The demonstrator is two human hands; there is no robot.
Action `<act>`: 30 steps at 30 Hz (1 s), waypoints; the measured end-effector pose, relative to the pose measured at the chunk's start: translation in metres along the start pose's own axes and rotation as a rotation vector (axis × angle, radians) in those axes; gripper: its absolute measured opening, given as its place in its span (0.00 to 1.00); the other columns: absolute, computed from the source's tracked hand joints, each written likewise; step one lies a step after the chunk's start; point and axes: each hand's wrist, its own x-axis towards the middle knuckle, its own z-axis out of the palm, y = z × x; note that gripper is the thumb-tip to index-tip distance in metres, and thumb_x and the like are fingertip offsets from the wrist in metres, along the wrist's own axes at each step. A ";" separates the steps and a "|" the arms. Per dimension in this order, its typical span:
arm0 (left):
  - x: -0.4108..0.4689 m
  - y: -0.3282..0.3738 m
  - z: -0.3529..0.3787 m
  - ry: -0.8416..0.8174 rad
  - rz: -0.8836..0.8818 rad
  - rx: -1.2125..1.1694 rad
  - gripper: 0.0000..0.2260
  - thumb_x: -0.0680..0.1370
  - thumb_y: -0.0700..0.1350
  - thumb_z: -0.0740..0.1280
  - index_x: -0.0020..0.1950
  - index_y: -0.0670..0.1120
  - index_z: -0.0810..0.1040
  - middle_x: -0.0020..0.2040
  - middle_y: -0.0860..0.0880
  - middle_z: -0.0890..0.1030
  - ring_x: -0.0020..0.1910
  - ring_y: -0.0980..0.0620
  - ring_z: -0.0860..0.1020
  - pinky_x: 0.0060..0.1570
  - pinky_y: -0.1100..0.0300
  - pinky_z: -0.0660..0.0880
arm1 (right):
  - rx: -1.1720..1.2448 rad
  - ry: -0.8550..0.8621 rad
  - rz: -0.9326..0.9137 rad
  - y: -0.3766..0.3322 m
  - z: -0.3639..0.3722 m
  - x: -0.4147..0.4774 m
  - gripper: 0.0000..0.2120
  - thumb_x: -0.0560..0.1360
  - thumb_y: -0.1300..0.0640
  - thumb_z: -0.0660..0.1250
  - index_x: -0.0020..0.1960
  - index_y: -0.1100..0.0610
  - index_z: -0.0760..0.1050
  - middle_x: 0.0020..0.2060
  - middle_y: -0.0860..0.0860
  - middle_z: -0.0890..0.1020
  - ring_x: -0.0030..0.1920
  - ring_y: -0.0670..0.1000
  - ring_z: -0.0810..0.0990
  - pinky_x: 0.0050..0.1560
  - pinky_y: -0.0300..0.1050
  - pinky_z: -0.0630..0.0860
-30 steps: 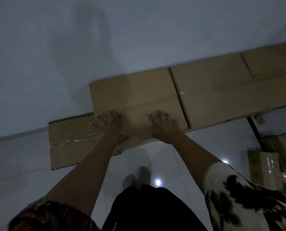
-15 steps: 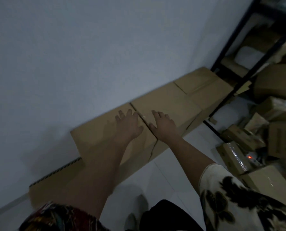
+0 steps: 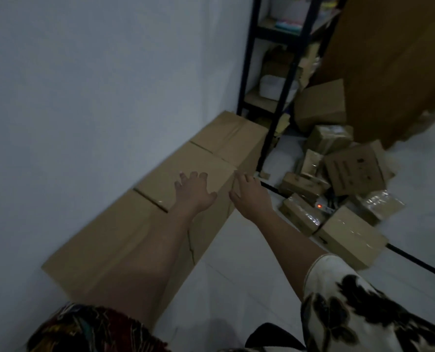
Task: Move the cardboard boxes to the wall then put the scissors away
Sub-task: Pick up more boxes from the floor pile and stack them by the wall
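Left hand (image 3: pixel 195 193) lies flat, fingers spread, on the boxes (image 3: pixel 186 171); right hand (image 3: pixel 249 196), fingers loosely open, touches their front edge, likely pressing them flush against the wall (image 3: pixel 97 97) beyond. No scissors visible.

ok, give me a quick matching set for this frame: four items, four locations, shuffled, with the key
Items:
1. left hand
2. right hand
3. row of cardboard boxes
4. black shelf rack

Locations:
A. along the foot of the wall
B. flat on top of the middle box
C. at the front edge of the middle box
D. in the corner beyond the far box

Pairs: 1-B, 2-C, 3-A, 4-D
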 end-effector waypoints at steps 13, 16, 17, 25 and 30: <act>0.047 0.254 0.024 -0.069 0.333 -0.129 0.29 0.78 0.56 0.64 0.75 0.44 0.62 0.73 0.39 0.62 0.72 0.38 0.61 0.64 0.46 0.65 | 0.010 0.169 0.298 0.202 -0.081 -0.018 0.29 0.81 0.46 0.58 0.78 0.56 0.55 0.70 0.57 0.69 0.66 0.60 0.70 0.57 0.53 0.73; 0.060 0.309 0.037 -0.068 0.386 -0.098 0.30 0.76 0.55 0.65 0.75 0.45 0.62 0.74 0.40 0.62 0.75 0.36 0.55 0.71 0.41 0.58 | -0.019 0.191 0.367 0.249 -0.099 -0.024 0.29 0.81 0.47 0.59 0.77 0.56 0.56 0.70 0.58 0.68 0.67 0.60 0.69 0.57 0.52 0.71; 0.062 0.323 0.040 -0.067 0.396 -0.078 0.30 0.77 0.55 0.64 0.75 0.45 0.62 0.74 0.40 0.62 0.75 0.36 0.54 0.72 0.41 0.56 | -0.024 0.200 0.383 0.262 -0.103 -0.026 0.29 0.80 0.47 0.59 0.77 0.56 0.56 0.70 0.58 0.68 0.66 0.60 0.69 0.57 0.52 0.71; 0.060 0.440 0.075 -0.119 0.530 -0.051 0.25 0.77 0.52 0.63 0.72 0.46 0.64 0.72 0.40 0.65 0.73 0.36 0.57 0.70 0.42 0.59 | -0.039 0.241 0.558 0.380 -0.134 -0.074 0.29 0.80 0.48 0.60 0.77 0.54 0.56 0.68 0.56 0.70 0.63 0.59 0.72 0.55 0.53 0.74; 0.062 0.492 0.086 -0.143 0.600 -0.036 0.25 0.77 0.52 0.65 0.72 0.47 0.65 0.73 0.41 0.64 0.75 0.38 0.55 0.69 0.45 0.58 | -0.010 0.271 0.634 0.427 -0.144 -0.081 0.30 0.80 0.48 0.60 0.77 0.55 0.55 0.68 0.57 0.69 0.63 0.59 0.71 0.55 0.53 0.74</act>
